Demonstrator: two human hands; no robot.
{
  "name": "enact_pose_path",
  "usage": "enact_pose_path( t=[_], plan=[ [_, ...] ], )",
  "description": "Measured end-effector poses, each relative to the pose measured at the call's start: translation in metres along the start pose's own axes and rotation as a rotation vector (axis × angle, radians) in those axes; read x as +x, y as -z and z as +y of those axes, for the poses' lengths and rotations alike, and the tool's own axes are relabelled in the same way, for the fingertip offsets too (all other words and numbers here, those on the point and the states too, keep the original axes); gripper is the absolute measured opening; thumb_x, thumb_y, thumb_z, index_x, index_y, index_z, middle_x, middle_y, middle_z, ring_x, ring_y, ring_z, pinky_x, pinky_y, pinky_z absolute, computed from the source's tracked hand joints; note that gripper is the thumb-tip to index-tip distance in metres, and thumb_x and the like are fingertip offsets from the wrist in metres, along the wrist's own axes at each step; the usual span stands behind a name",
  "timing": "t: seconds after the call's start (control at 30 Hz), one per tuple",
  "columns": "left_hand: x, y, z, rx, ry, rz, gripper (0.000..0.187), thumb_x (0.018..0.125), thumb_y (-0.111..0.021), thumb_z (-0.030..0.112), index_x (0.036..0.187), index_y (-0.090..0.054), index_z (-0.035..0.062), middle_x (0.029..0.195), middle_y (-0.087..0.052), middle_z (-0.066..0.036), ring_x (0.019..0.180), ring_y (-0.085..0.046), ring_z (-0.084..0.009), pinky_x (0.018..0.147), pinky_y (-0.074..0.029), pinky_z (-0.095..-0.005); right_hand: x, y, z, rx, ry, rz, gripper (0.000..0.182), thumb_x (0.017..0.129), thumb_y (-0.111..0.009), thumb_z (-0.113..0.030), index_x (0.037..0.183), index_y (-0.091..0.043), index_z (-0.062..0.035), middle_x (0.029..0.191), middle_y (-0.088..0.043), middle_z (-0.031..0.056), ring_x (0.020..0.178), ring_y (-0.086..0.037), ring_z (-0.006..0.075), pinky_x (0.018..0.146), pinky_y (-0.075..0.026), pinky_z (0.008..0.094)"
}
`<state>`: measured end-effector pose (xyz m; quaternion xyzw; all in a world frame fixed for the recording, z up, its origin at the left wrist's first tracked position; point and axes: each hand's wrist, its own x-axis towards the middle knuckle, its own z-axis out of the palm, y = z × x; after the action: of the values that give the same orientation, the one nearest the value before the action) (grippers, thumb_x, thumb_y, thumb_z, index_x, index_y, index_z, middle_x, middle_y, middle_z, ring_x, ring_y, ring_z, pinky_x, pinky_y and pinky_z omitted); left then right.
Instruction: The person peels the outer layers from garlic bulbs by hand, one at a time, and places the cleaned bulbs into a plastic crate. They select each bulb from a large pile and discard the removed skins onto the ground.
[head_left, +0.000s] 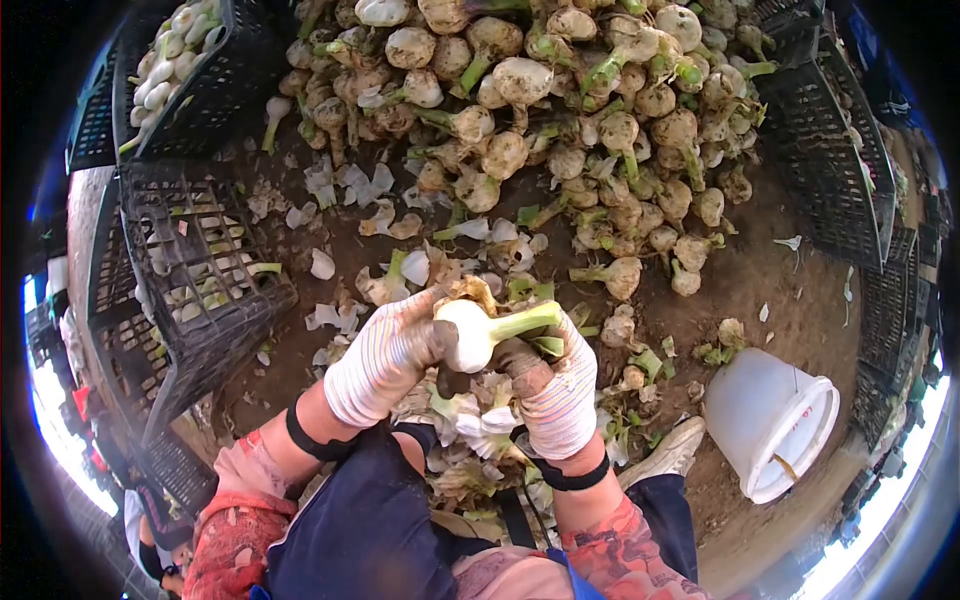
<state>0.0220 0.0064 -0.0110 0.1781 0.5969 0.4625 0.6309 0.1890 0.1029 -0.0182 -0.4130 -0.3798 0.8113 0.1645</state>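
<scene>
A white, partly peeled garlic bulb [466, 334] with a thick green stem is held up in front of me. My left hand [392, 352], in a striped, soiled glove, is closed around the bulb's left side. A brown, dirty flap of skin [470, 291] sticks up behind the bulb. My right hand [553, 388], gloved the same way, is closed at the underside of the stem, where a strip of green peel [548, 345] shows by the fingers. Its fingertips are partly hidden. Below the hands lies a heap of peeled-off garlic skins [488, 420].
A large pile of soil-covered garlic bulbs [600, 130] spreads ahead. On the left stand a crate of white bulbs [215, 110] and a tilted crate [205, 335]. A white bucket [745, 410] lies tipped at right, near stacked black crates [825, 150]. Skins litter the dirt floor.
</scene>
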Motion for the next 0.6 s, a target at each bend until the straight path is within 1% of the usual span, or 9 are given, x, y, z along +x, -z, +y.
enact_pose_path(
  t=[0.13,0.27,0.3,0.33,0.4,0.5,0.53,0.57,0.6],
  plan=[
    [0.009,0.006,-0.016,-0.481,0.194,-0.077,0.06,0.093,-0.065,0.05,0.124,-0.061,-0.0007,0.094,-0.071,-0.006,0.078,-0.066,-0.0094,0.069,-0.051,-0.0226,0.004,0.0,0.005,0.005,-0.006,0.006,0.021,0.089,-0.061,0.003,0.109,-0.06,-0.0013,0.096,-0.066,0.0038,0.084,-0.061,0.0104,0.076,-0.053,0.0272],
    [0.005,-0.01,0.006,-0.08,0.028,0.032,0.055,0.088,-0.077,0.027,0.13,-0.055,-0.0007,0.121,-0.064,-0.009,0.105,-0.062,-0.0132,0.091,-0.051,-0.0279,0.009,0.009,0.019,-0.262,0.104,0.116,0.018,0.087,-0.061,0.001,0.104,-0.06,0.0014,0.093,-0.063,0.0106,0.081,-0.062,0.0182,0.073,-0.051,0.031],
    [0.005,-0.011,0.0,-0.029,-0.005,0.003,0.061,0.082,-0.08,0.009,0.135,-0.05,0.0002,0.13,-0.059,-0.008,0.116,-0.056,-0.0143,0.101,-0.047,-0.0309,0.011,0.007,0.016,-0.558,0.368,0.111,0.017,0.085,-0.06,0.002,0.102,-0.061,0.0015,0.093,-0.062,0.012,0.081,-0.062,0.0201,0.072,-0.051,0.032],
    [0.006,-0.01,0.0,-0.028,-0.005,0.005,0.061,0.082,-0.08,0.009,0.135,-0.05,0.0002,0.13,-0.059,-0.008,0.116,-0.056,-0.0143,0.101,-0.047,-0.0309,0.012,0.005,0.014,-0.853,0.637,0.103,0.016,0.084,-0.058,0.002,0.101,-0.061,0.0016,0.094,-0.061,0.0134,0.081,-0.062,0.022,0.072,-0.051,0.0329],
    [0.01,-0.007,0.002,-0.107,0.044,0.02,0.065,0.08,-0.079,0.005,0.137,-0.049,0.0015,0.128,-0.059,-0.007,0.114,-0.057,-0.014,0.101,-0.047,-0.0307,0.011,-0.001,0.018,-1.007,0.702,0.131,0.018,0.084,-0.057,0.003,0.102,-0.06,0.001,0.096,-0.061,0.0141,0.084,-0.062,0.0213,0.073,-0.051,0.0324],
    [0.008,-0.006,-0.013,-0.157,-0.055,0.0,0.062,0.079,-0.079,0.007,0.134,-0.052,0.0017,0.126,-0.061,-0.006,0.114,-0.058,-0.0137,0.1,-0.048,-0.0311,0.02,-0.006,0.035,-0.036,0.143,0.209,0.018,0.091,-0.055,-0.001,0.109,-0.056,-0.0001,0.092,-0.063,0.0065,0.08,-0.062,0.0159,0.072,-0.052,0.0289],
    [0.007,-0.007,-0.014,-0.093,-0.116,-0.03,0.062,0.078,-0.081,0.008,0.134,-0.053,0.0018,0.126,-0.061,-0.007,0.115,-0.058,-0.0136,0.1,-0.047,-0.031,0.023,-0.001,0.031,0.144,-0.045,0.184,0.017,0.096,-0.055,-0.006,0.112,-0.055,-0.0007,0.091,-0.064,0.0039,0.078,-0.061,0.013,0.072,-0.052,0.0279],
    [0.007,-0.012,-0.016,-0.062,-0.062,-0.02,0.077,0.071,-0.092,0.028,0.132,-0.055,0.0008,0.125,-0.063,-0.008,0.111,-0.061,-0.0149,0.096,-0.05,-0.0313,0.031,0.002,0.039,0.233,-0.112,0.235,0.018,0.097,-0.056,-0.009,0.113,-0.055,-0.0007,0.091,-0.065,0.0045,0.079,-0.061,0.0127,0.073,-0.051,0.0274],
    [0.006,-0.011,-0.013,-0.123,-0.05,-0.061,0.079,0.071,-0.092,0.026,0.135,-0.053,0.001,0.123,-0.064,-0.007,0.109,-0.061,-0.0145,0.095,-0.05,-0.0305,0.039,0.01,0.06,0.321,-0.18,0.285,0.019,0.098,-0.057,-0.012,0.113,-0.055,-0.0007,0.092,-0.066,0.005,0.08,-0.062,0.0124,0.074,-0.051,0.0269]
  ],
)
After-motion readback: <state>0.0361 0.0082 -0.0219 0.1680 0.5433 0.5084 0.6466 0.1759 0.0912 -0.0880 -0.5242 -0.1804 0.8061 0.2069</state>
